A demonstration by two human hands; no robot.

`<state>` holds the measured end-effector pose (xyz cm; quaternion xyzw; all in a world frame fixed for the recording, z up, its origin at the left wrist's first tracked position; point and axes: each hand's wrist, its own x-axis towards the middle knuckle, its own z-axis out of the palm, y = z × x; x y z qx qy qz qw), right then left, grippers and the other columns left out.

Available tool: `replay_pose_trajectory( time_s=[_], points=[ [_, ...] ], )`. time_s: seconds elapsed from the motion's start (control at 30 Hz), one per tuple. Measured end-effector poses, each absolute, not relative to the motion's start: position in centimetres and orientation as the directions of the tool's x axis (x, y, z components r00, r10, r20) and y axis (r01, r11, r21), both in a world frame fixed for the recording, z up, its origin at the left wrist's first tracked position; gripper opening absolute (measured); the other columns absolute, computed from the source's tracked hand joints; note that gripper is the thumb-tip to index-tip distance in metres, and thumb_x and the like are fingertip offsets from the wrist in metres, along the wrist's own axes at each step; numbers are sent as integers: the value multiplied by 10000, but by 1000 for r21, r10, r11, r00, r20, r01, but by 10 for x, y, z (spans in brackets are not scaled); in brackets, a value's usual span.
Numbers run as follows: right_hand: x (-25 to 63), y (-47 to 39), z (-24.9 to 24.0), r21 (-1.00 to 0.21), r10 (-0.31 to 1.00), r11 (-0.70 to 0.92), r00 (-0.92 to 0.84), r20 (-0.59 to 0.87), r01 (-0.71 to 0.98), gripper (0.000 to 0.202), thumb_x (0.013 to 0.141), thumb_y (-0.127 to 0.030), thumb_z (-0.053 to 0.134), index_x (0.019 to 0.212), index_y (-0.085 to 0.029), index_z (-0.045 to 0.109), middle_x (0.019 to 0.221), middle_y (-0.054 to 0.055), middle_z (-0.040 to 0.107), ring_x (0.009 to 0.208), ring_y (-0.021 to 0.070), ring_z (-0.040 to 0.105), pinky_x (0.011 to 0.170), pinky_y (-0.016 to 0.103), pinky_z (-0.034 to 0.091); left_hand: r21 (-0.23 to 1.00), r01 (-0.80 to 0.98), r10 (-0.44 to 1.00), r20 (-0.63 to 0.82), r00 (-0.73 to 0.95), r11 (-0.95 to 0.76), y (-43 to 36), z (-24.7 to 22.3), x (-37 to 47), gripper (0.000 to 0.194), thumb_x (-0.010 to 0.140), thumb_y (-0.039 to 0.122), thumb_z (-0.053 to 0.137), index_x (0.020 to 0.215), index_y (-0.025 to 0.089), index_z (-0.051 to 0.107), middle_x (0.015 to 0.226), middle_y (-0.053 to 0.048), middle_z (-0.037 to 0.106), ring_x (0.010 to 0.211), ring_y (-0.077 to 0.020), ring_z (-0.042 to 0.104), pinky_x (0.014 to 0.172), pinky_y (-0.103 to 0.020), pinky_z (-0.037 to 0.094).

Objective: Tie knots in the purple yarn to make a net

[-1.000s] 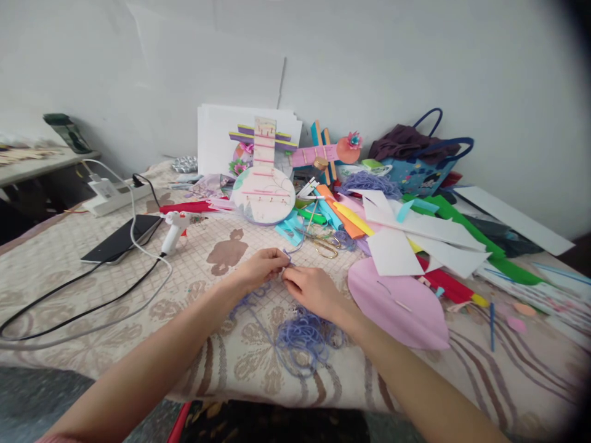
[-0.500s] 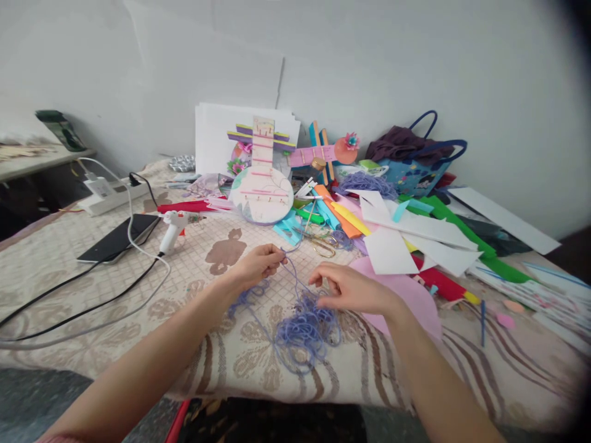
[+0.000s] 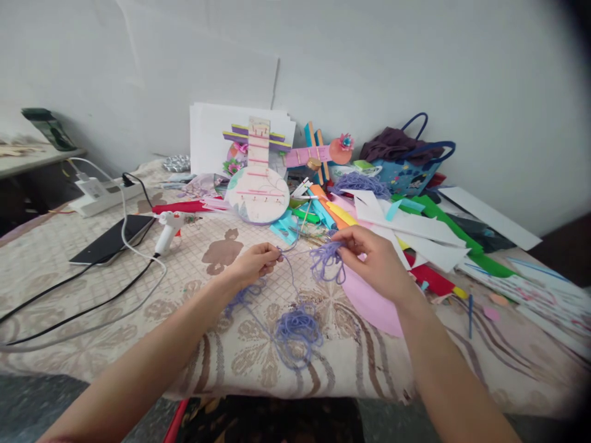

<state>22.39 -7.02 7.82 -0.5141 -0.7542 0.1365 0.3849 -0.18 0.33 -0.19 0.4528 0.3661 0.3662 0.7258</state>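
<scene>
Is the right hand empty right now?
No, the right hand holds a looped bundle of purple yarn at its fingertips.

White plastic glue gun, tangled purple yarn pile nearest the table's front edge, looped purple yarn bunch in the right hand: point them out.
White plastic glue gun [image 3: 167, 234]: head view, on the handle.
Tangled purple yarn pile [image 3: 298, 329]: head view, on its middle.
Looped purple yarn bunch [image 3: 329, 254]: head view, on gathered loops.
</scene>
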Motion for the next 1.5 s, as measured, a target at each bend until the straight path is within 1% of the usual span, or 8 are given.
replay_pose_trajectory(
  time_s=[0.17,0.5,0.67,0.83,1.0,1.13,1.27,1.5],
  points=[
    [185,-81,83,-642,835,547,-301,461,536,142,840,-181,461,919,-202,577,860,32,578,738,122,551,633,246,437,931,-206,873,-183,452,302,3,-1,-3,260,654,265,695,692,138,471,637,7,554,426,-8,332,407,-163,195],
    [186,-101,23,-529,789,490,-610,-69,693,378,699,-258,673,1045,-239,521,1062,27,503,733,122,518,621,242,405,925,-230,877,-174,448,302,2,2,-2,204,695,184,647,668,126,454,663,-6,559,404,10,296,396,-153,169],
    [196,-103,20,-671,860,410,-507,59,617,130,759,-86,509,836,-189,530,1071,34,525,749,104,519,645,240,409,918,-247,879,-178,442,310,3,1,-2,199,697,182,645,669,128,456,655,-5,556,400,8,293,395,-154,163],
    [228,-90,45,-917,969,197,-211,129,346,111,796,-215,545,897,-193,505,814,9,577,568,88,506,489,218,410,914,-244,866,-182,465,323,4,-2,-2,220,687,207,665,679,130,459,657,-4,555,400,7,302,399,-157,168],
    [247,-73,64,-952,961,276,-30,275,136,188,768,-252,606,904,-198,487,710,-18,558,489,75,492,410,194,370,916,-240,863,-179,473,322,5,-8,0,246,677,227,679,684,134,452,654,-4,559,381,11,280,391,-161,141],
    [242,-64,56,-922,964,254,-160,214,292,166,785,-255,569,924,-196,501,753,-2,585,492,78,486,440,212,384,915,-243,863,-178,472,321,7,-11,0,263,665,244,693,688,137,454,657,-4,563,380,11,278,386,-163,135],
    [230,-62,37,-710,937,322,-315,148,626,176,761,-200,574,937,-189,584,897,26,588,523,66,462,527,233,396,913,-235,853,-186,488,333,6,-12,1,267,675,262,693,698,138,458,667,-5,566,383,9,281,385,-168,132],
    [206,-71,14,-613,834,503,-527,162,609,67,785,-182,567,819,-191,625,816,11,577,673,101,511,605,218,387,902,-244,847,-202,493,357,3,-10,1,267,670,246,702,695,135,461,661,-6,566,399,7,284,395,-162,150]
  ],
)
